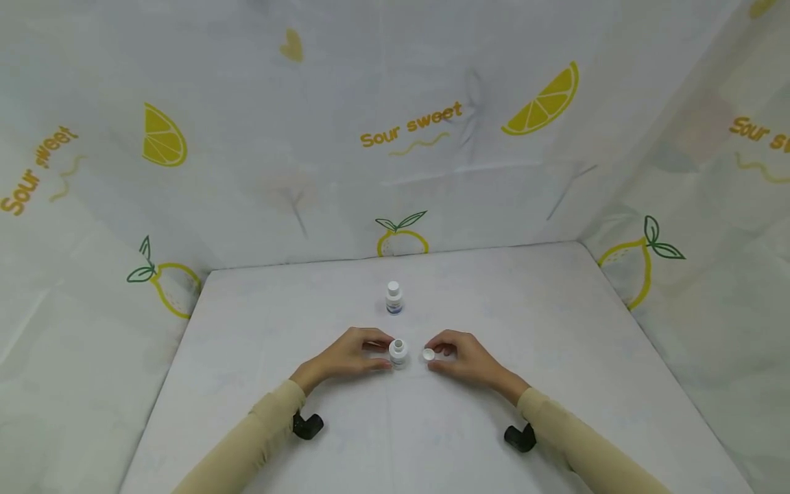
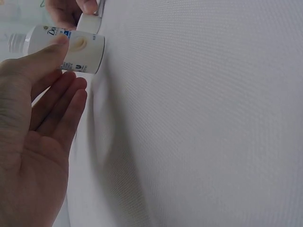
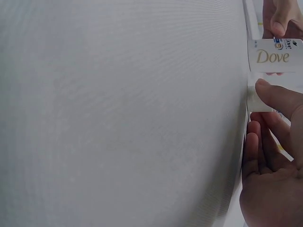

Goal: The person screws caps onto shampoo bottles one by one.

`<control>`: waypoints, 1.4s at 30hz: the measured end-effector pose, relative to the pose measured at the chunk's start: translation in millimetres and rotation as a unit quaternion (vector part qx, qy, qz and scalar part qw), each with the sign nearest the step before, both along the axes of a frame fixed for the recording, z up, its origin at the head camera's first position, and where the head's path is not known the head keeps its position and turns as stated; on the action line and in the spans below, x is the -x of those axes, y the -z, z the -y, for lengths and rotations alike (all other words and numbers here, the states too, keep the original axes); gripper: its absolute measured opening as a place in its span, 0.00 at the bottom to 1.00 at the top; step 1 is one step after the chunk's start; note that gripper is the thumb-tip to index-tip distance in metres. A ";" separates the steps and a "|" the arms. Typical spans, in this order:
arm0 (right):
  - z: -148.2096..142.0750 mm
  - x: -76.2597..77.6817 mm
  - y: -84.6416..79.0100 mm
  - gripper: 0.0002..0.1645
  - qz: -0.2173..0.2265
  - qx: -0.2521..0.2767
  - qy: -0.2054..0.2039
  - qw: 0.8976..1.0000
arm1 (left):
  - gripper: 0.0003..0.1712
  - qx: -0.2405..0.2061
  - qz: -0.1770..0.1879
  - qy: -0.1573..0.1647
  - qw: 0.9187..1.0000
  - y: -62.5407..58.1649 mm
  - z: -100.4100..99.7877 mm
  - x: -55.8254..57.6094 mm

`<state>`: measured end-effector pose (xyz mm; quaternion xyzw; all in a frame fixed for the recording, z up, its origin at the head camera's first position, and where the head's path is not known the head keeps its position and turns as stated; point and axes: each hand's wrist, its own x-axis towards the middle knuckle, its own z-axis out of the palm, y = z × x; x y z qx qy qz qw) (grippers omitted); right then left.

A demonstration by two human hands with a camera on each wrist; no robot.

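Observation:
A white Dove bottle [image 1: 398, 355] stands upright on the table, its narrow neck bare and its mouth exposed. My left hand [image 1: 353, 355] holds it from the left, thumb on the near side and fingers on the far side. Close to its right, a small white cap [image 1: 428, 355] sits at the cloth, pinched between thumb and fingers of my right hand [image 1: 464, 359]. In the left wrist view the thumb lies over the label of the bottle [image 2: 87, 52]. The right wrist view shows the cap [image 3: 258, 100] beside the bottle [image 3: 270, 57], a gap between them.
Behind the hands stands a second white bottle [image 1: 393, 300] with its cap on. White cloth covers the table [image 1: 296, 302], and lemon-printed sheets [image 1: 327, 137] rise at the back and both sides. Black wrist devices [image 1: 308, 427] hang below both forearms.

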<state>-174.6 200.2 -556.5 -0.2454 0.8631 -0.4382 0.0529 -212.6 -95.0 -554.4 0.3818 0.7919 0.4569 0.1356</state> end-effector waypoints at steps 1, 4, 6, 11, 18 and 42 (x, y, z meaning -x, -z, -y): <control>0.0 -0.2 -0.2 0.17 0.000 0.001 0.000 1.000 | 0.23 -0.001 0.001 0.001 1.000 0.2 -1.3 0.2; -0.4 -1.0 -0.8 0.16 0.000 0.004 0.001 1.000 | 0.24 -0.001 0.007 0.002 1.000 0.1 -5.5 0.5; -0.7 -1.6 -1.7 0.16 -0.001 0.006 0.002 1.000 | 0.24 0.003 0.010 0.003 1.000 -0.2 -8.4 0.8; -1.4 -1.5 -3.8 0.16 0.003 0.000 0.007 1.000 | 0.22 0.012 0.012 0.003 1.000 -0.8 -13.2 0.7; -2.8 2.1 -5.5 0.16 0.046 -0.029 0.029 0.998 | 0.22 0.027 -0.007 -0.014 1.000 -5.4 -10.3 0.7; 5.4 21.8 -47.1 0.19 0.017 0.012 -0.009 1.000 | 0.24 0.039 -0.009 -0.016 0.999 -28.2 8.1 12.3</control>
